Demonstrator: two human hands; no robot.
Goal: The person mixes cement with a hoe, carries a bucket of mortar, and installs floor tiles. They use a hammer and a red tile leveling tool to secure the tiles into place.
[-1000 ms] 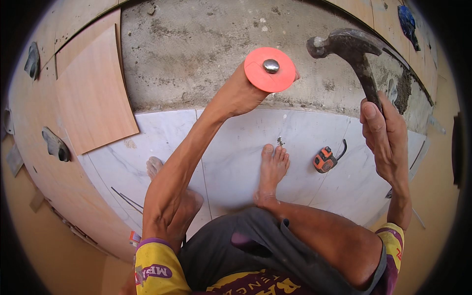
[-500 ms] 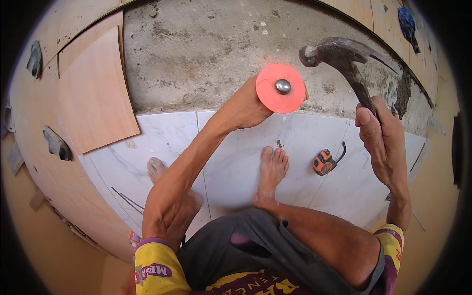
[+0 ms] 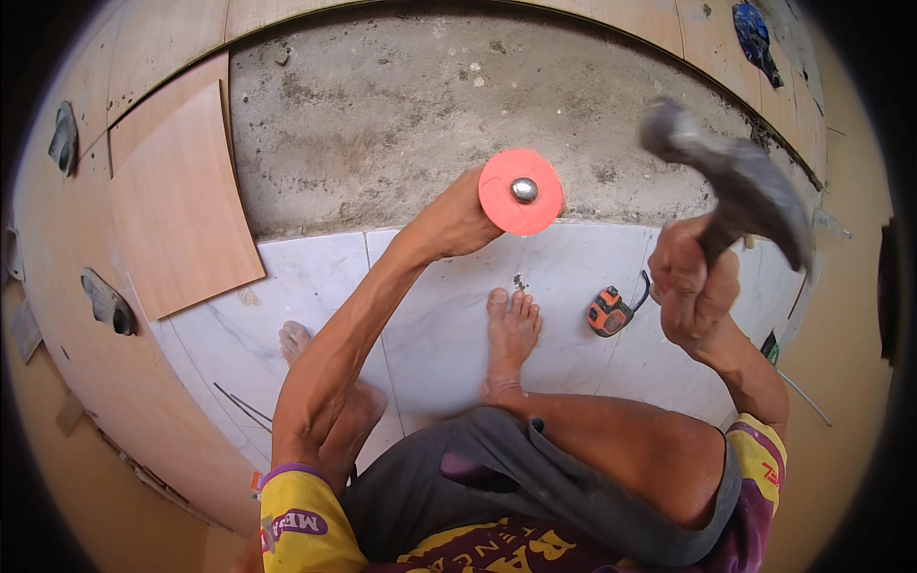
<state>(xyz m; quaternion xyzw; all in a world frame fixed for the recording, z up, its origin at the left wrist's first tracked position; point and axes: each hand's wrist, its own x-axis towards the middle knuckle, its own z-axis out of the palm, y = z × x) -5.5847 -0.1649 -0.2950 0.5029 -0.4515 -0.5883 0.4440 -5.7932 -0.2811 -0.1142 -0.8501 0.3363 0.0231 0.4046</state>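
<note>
My left hand (image 3: pixel 460 218) is closed around a chisel (image 3: pixel 522 192) at the edge between the tiles and the bare concrete. The chisel's round, pinkish-red hand guard and domed metal striking end face up; the guard hides its shaft, its tip and most of my fingers. In my right hand (image 3: pixel 693 291) is a claw hammer (image 3: pixel 740 181) with a dark, worn metal head, gripped by the handle. The hammer is held up to the right of the chisel, apart from it, and is smeared by motion.
White marbled tiles (image 3: pixel 430 325) lie under my bare feet, with rough concrete (image 3: pixel 382 124) beyond. An orange and black tape measure (image 3: pixel 609 312) rests right of my foot. Thin boards (image 3: pixel 186 201) cover the left side. Slippers (image 3: pixel 107 301) lie there, and a blue crumpled thing (image 3: pixel 757 43) lies far right.
The hammer has swung and turned, its head now lower and further right, and my right hand has shifted left and down. The chisel appears slightly lower and left as the view moved.
</note>
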